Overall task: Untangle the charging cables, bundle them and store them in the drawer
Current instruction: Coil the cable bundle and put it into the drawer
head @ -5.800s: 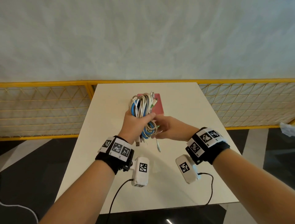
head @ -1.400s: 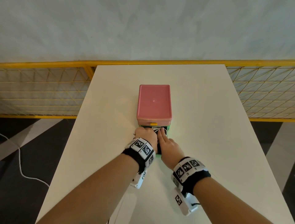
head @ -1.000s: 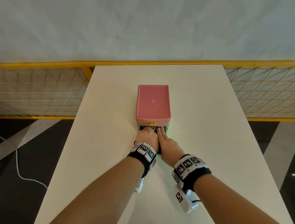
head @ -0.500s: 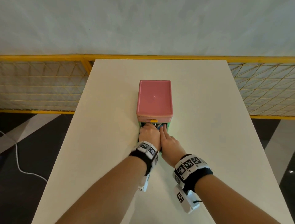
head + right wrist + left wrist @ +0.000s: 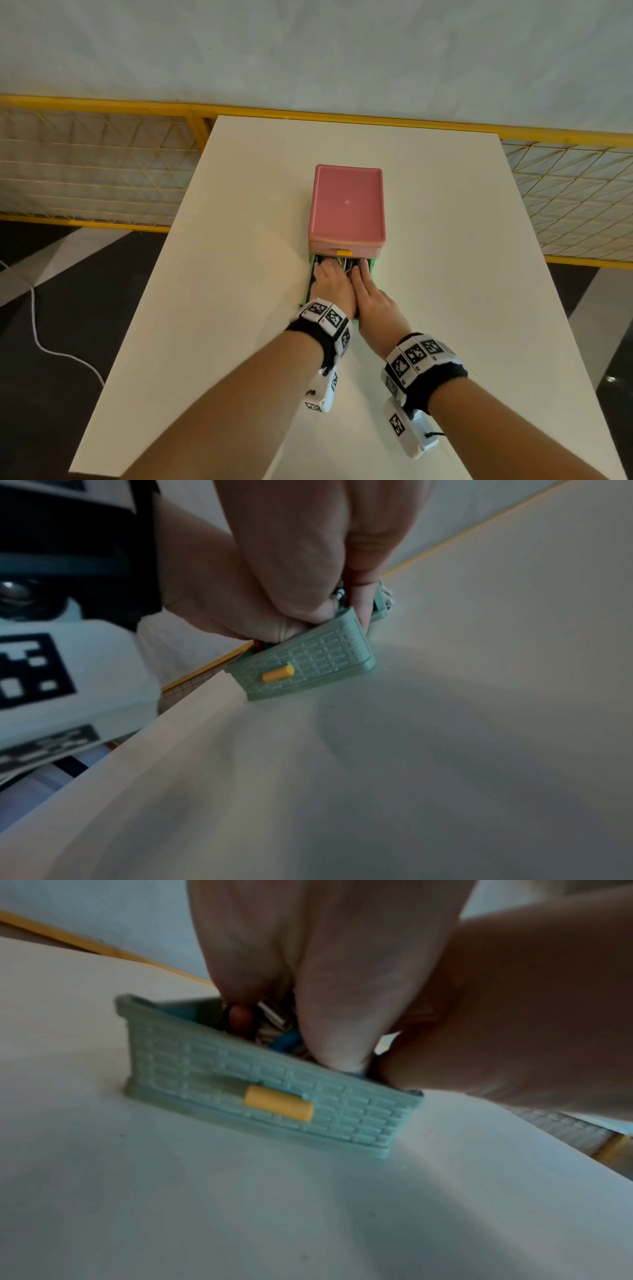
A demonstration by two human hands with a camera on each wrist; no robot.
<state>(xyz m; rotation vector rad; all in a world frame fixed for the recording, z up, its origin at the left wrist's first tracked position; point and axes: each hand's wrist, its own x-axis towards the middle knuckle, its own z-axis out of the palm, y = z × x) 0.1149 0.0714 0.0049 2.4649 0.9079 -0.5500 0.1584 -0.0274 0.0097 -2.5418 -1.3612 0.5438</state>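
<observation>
The white table [image 5: 445, 274] carries all the task items and stands against a yellow mesh railing [image 5: 85, 171] with a pale wall behind it. A white cord [image 5: 37, 329] lies on the dark floor to the left of the table.

A small drawer unit with a pink top [image 5: 346, 202] stands at the table's centre. Its upper drawer is closed and has a yellow knob [image 5: 344, 253]. The lower green drawer [image 5: 267, 1096] is pulled out toward the person. Its front panel has a brick-like relief and a yellow handle [image 5: 278, 1102] at mid-height.

Both hands reach down into the open drawer, side by side and touching each other. The left hand [image 5: 331, 284] occupies the left part of the drawer; the right hand [image 5: 373, 301] occupies the right part, with its fingers [image 5: 359, 274] extended toward the unit. Both wrists carry black bands with printed markers.

The cable bundle [image 5: 344, 265] lies inside the drawer, under and between the two hands. White loops show between the hands in the head view. A blue strand [image 5: 286, 1039] and a metal plug tip [image 5: 272, 1014] show in the left wrist view.

Grip state: the left fingers curl down over the bundle and press it into the drawer. The right fingers are extended and press on the bundle.
</observation>
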